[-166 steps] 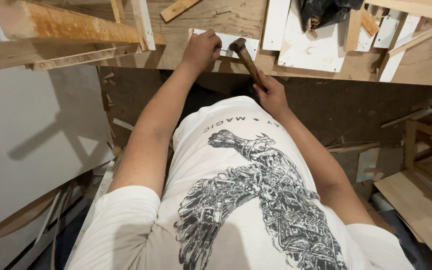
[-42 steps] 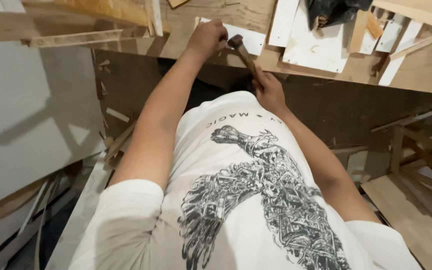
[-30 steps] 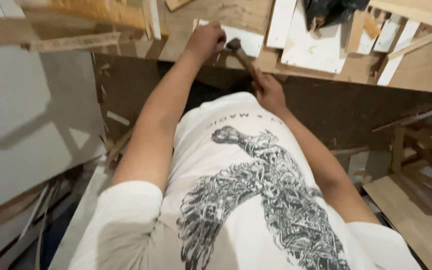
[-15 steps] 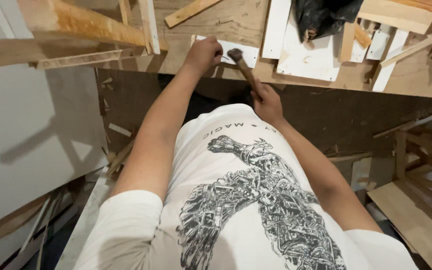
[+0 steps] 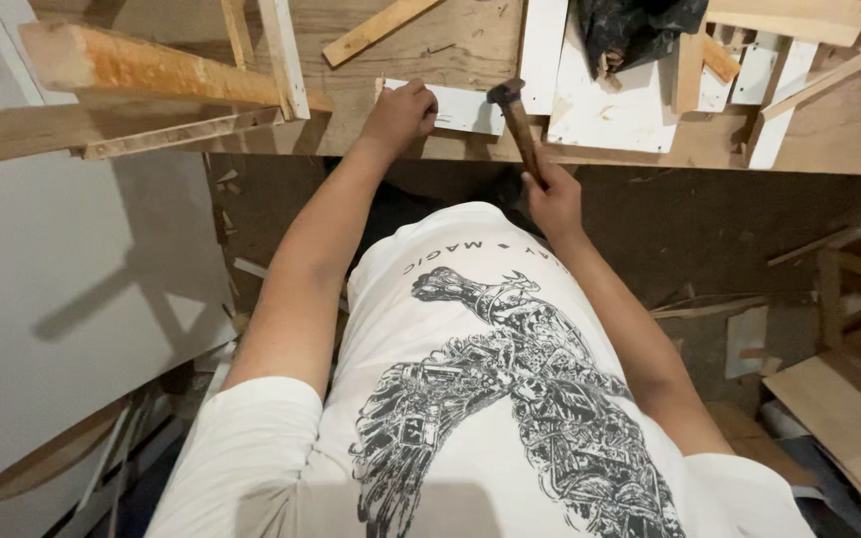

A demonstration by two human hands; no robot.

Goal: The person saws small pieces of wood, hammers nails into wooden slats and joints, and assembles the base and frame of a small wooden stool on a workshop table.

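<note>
**Hammer held over white strip at surface edge**

Far to the left of both hands, a rough wood beam (image 5: 161, 70) is seen lying across the top-left corner, w/ a big pale panel (image 5: 62, 299) below it.

The left hand (image 5: 398, 112) is laid on the left end of a small white strip (image 5: 455, 108), fingers curled down & pressed onto it; grip closed on the strip, which lies flat near the front edge of the plywood surface (image 5: 650, 149).

Just right of that hand, the hammer (image 5: 515, 125) is seen: dark head just above the strip's right end, wooden handle slanting down & back to the right hand (image 5: 553, 199). Right grip is wrapped tight round the lower handle, at the surface edge. Whether the head touches the strip can't be told.

Beyond the hammer head, white board offcuts (image 5: 610, 100) lie flat, w/ a crumpled black bag (image 5: 635, 30) on top. Further right of the right hand, more thin wood & white slats (image 5: 779, 90) are scattered at angles.
</note>
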